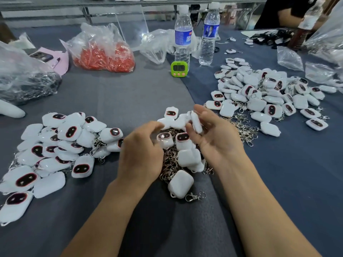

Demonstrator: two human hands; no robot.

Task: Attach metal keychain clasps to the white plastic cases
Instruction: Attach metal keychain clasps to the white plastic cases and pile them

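Note:
My right hand holds a white plastic case edge-on between thumb and fingers, above a small central heap of cases lying on loose metal clasps. My left hand hovers over that heap with curled fingers; whether it pinches anything is hidden. One case with a clasp attached lies nearest me, its clasp beside it. A pile of white cases spreads at the left, and a larger pile at the right, with a tangle of clasps at its near edge.
Two water bottles and a green timer stand at the back centre. A bag of orange parts and other plastic bags sit at the back left. Another person's arm is at the far right.

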